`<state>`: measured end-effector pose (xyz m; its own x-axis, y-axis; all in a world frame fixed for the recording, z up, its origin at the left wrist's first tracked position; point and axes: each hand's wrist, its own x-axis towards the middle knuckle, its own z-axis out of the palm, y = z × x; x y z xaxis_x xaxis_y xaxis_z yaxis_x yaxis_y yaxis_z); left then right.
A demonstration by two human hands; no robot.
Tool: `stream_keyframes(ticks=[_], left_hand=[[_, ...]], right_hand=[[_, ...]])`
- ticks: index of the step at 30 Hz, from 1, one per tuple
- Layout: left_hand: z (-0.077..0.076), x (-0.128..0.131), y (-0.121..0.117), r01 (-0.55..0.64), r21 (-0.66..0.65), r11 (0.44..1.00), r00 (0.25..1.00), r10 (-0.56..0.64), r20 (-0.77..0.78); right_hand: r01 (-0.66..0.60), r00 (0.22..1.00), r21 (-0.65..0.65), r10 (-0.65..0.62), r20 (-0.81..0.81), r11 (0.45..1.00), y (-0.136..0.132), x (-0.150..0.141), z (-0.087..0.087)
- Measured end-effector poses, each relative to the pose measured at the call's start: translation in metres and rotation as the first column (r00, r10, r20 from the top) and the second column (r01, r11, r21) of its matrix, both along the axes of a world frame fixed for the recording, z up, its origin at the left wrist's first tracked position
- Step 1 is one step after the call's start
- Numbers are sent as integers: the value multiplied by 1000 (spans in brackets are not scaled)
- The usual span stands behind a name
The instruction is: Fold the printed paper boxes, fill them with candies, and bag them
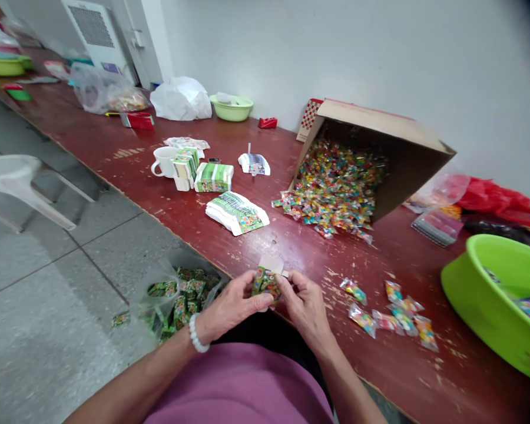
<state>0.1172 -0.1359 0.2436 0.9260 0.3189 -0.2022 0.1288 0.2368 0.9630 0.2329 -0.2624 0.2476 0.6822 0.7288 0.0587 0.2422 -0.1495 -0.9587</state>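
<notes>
My left hand (232,306) and my right hand (304,303) both grip a small printed carton (266,280) at the near edge of the red-brown table (256,235). The carton's pale top flap stands open. Several small colourful candy packets (391,312) lie loose on the table just right of my right hand. A white bead bracelet sits on my left wrist.
A tipped cardboard box (393,153) spills many candy packets (331,194). Flat carton stacks (236,213), a white mug (163,162) and a green basin (497,294) sit on the table. A plastic bag of filled cartons (176,297) hangs below the edge. A white chair (13,179) stands left.
</notes>
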Motion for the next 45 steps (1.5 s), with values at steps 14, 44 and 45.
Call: stream_keyframes(ticks=[14, 44, 45], left_hand=[[1, -5, -5, -285, 224, 932, 958, 279, 61], [-10, -4, 0, 50, -563, 825, 995, -90, -43], [-12, -2, -1, 20, -563, 826, 995, -71, -69]], right_hand=[[79, 962, 268, -3, -273, 960, 6, -16, -13], [-222, 956, 144, 186, 224, 964, -3, 6, -5], [-249, 944, 122, 213, 254, 961, -4, 6, -3]])
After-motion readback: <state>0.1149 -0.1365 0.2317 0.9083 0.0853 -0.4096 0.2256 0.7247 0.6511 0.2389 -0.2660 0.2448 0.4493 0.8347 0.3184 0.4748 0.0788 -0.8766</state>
